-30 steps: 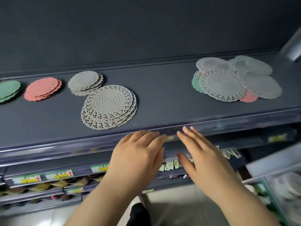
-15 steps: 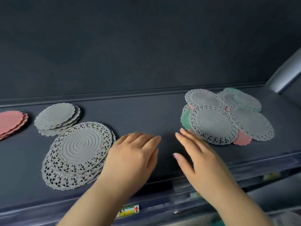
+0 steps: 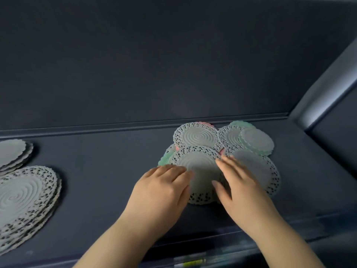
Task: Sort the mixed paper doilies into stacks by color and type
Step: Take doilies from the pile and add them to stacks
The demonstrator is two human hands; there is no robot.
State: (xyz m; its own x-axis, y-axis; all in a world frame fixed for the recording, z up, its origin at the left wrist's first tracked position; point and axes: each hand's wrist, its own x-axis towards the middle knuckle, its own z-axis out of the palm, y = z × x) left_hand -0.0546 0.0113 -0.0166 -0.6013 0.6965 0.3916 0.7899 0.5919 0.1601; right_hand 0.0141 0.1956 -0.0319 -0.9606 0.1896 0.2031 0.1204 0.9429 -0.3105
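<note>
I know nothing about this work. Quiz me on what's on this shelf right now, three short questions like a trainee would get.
1. True or false: the lace stack lies nearer the person than the plain scalloped stack.
2. Which colours peek out from under the grey doilies of the mixed pile? A green and pink; B blue and yellow; C red and black.
3. Fill in: the left hand and right hand both reach the ____ pile.
Key: 1 true; 2 A; 3 mixed.
</note>
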